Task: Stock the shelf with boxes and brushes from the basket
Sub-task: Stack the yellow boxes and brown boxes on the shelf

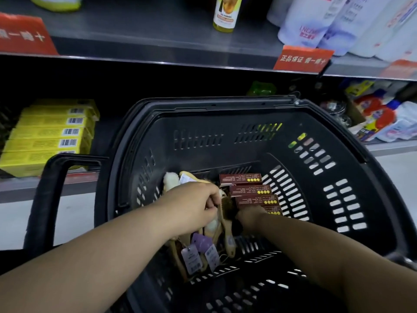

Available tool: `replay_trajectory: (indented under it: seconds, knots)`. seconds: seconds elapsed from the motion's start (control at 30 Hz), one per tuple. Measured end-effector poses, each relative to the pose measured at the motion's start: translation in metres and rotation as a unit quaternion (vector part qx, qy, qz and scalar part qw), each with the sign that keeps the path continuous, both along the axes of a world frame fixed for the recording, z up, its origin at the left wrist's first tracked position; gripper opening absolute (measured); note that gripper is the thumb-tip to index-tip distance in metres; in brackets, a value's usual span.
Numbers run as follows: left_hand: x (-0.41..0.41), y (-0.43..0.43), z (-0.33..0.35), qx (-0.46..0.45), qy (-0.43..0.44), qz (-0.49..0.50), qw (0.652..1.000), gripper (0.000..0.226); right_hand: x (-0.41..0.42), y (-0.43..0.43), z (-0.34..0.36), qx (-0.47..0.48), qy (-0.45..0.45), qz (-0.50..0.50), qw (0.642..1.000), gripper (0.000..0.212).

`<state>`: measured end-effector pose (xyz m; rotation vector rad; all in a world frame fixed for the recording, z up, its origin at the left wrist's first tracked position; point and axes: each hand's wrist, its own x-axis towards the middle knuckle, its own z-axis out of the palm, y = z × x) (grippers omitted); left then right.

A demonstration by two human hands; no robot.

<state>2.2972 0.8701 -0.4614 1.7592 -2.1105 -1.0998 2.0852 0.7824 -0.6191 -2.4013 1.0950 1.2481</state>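
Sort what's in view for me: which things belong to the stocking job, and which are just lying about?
Job: basket; brown boxes in it; brushes, gripped by the left hand; right hand by the boxes, grip unclear; shelf.

Lying about: yellow boxes; bottle; white pouches; red signs.

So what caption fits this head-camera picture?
Inside a black basket, the left hand grips wooden brushes while the right hand reaches the brown boxes.
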Motion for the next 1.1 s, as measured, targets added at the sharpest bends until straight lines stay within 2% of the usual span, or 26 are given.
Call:
replay_trajectory:
  seconds: [0.1,0.2,0.37,0.43,0.5,0.67,0.73,0.8,0.87,0.97,1.03,1.1]
  knots:
    - [0.0,0.001,-0.002,0.014,0.004,-0.004,1.0,0.016,-0.006,0.001,-0.003,0.003,0.031,0.009,0.999,0.043]
    - [0.001,0.002,-0.003,0.017,0.006,-0.007,1.0,0.016,-0.011,0.004,-0.004,-0.04,0.073,0.063,0.995,0.053]
    - [0.003,0.003,-0.002,0.018,0.012,0.0,1.0,0.016,-0.008,0.015,-0.001,-0.028,0.095,0.065,0.993,0.036]
    - [0.003,0.003,-0.002,0.019,0.015,0.0,1.0,0.015,-0.005,0.022,-0.004,-0.005,0.071,0.055,0.996,0.033]
    - [0.002,0.003,-0.001,0.016,0.012,0.0,1.0,0.015,0.001,0.028,0.0,0.001,0.085,0.075,0.994,0.031]
    - [0.004,0.002,0.0,0.025,-0.01,0.007,1.0,0.016,0.01,0.0,0.031,0.048,0.077,-0.013,0.996,0.032]
    - [0.007,-0.001,-0.001,0.048,-0.02,0.022,0.998,0.019,0.015,-0.019,0.06,0.071,0.03,-0.078,0.994,0.041]
    - [0.01,-0.005,-0.002,0.08,-0.023,0.052,0.995,0.026,0.017,-0.033,0.092,0.098,-0.064,-0.136,0.984,0.045]
    - [0.012,-0.009,-0.001,0.096,-0.02,0.087,0.991,0.034,0.019,-0.04,0.121,0.126,-0.185,-0.231,0.947,0.032]
    - [0.01,-0.012,0.004,0.118,0.059,0.138,0.982,0.051,0.027,-0.039,0.146,0.218,-0.338,-0.37,0.837,0.021]
    - [0.008,-0.011,0.008,0.141,0.139,0.154,0.968,0.069,0.035,-0.039,0.156,0.243,-0.398,-0.409,0.784,0.026]
    - [0.008,-0.009,0.012,0.154,0.177,0.152,0.96,0.086,0.042,-0.036,0.162,0.246,-0.427,-0.421,0.762,0.039]
